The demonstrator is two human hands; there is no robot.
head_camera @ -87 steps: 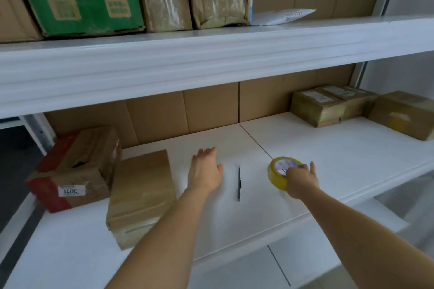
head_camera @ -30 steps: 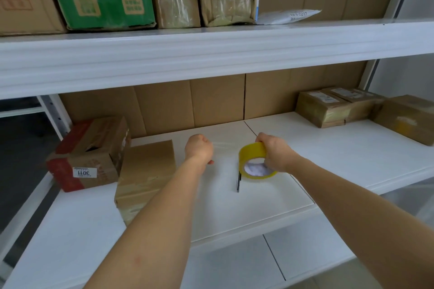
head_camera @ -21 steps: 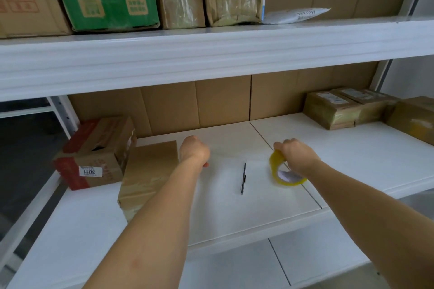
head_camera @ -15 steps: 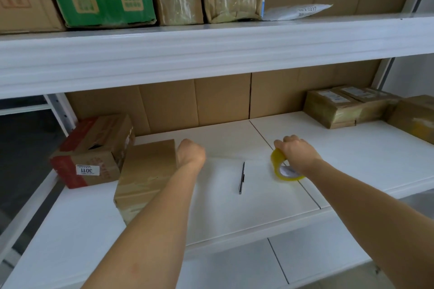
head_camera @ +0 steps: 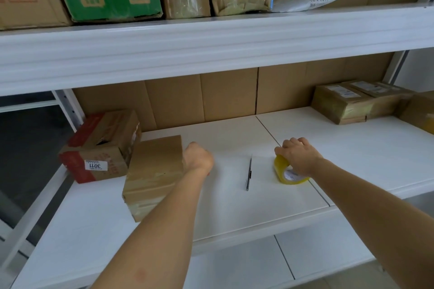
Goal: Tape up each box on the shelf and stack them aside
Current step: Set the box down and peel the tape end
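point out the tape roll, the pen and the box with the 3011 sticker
tape roll (head_camera: 280,172), head view, on its yellow outer band left of the right hand
pen (head_camera: 249,173), head view, mid-shaft
box with the 3011 sticker (head_camera: 106,138), head view, on its top face

a plain brown box (head_camera: 153,172) lies flat at the left of the white shelf (head_camera: 234,206), clear tape across its near end, touching a red-and-brown box (head_camera: 103,148) with a white "3011" label behind it. a yellow tape roll (head_camera: 285,175) stands tilted on edge right of centre. three taped brown boxes (head_camera: 342,105) sit at the far right.
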